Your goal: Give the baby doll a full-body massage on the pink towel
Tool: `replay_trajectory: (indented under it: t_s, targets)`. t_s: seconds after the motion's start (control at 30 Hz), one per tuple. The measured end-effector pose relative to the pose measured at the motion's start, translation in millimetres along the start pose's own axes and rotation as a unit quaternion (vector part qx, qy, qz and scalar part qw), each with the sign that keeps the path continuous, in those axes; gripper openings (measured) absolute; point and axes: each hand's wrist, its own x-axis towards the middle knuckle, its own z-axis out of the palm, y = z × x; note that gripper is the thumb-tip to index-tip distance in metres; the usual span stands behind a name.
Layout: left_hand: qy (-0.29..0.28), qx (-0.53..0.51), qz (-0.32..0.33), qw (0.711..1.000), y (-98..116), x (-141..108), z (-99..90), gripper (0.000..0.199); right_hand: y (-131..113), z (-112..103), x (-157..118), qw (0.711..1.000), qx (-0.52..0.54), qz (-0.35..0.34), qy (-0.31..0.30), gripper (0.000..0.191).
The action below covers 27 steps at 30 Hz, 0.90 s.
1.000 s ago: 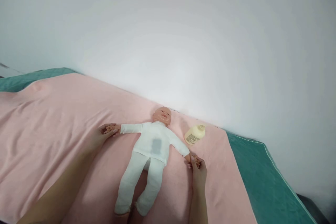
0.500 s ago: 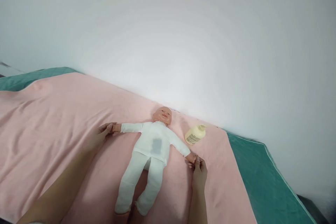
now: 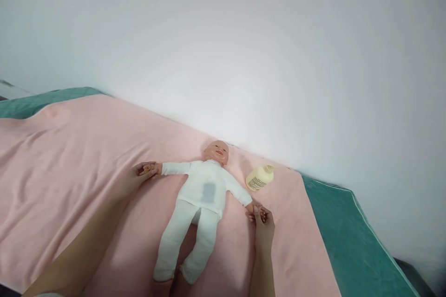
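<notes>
A baby doll (image 3: 201, 183) in a white top and white trousers lies on its back on a pink blanket (image 3: 139, 241), arms spread out to both sides. A grey patch shows on the front of its top. My left hand (image 3: 134, 178) is closed round the doll's hand at the left, thumb over its fingers. At the right, my right hand (image 3: 265, 222) grips the doll's other hand, thumb on top and fingers beneath. Just beyond that arm stands a pale yellow bottle (image 3: 259, 178) with printed text, tilted in the view.
Green sheeting (image 3: 348, 227) shows past the blanket's right edge, and more of it at the far left. A plain white wall (image 3: 223, 55) rises directly behind the doll's head. Wrinkles run through the blanket on the left.
Both of my thumbs have shifted on the doll's hands, and more of the doll's fingers now shows. The doll and the bottle have hardly moved.
</notes>
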Motion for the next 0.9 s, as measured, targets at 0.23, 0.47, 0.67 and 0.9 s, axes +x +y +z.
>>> replay_trajectory:
  t_s: [0.23, 0.47, 0.67, 0.9]
  targets:
    - [0.037, 0.052, -0.006, 0.998, 3, -3, 3.2, 0.052, 2, 4, 0, 1.0, 0.015, -0.014, -0.006, 0.047]
    - [0.041, -0.01, -0.019, 0.999, 5, -5, 5.1, 0.048, -8, 6, -5, 1.0, -0.014, -0.021, 0.017, 0.054]
    - [0.032, -0.089, -0.02, 0.995, 1, -1, 2.6, 0.049, 0, 1, 0, 0.999, -0.003, -0.03, 0.021, 0.054]
    - [-0.031, -0.101, -0.03, 0.994, -2, -1, -2.2, 0.071, -6, -1, -2, 0.999, -0.031, -0.024, 0.016, 0.055]
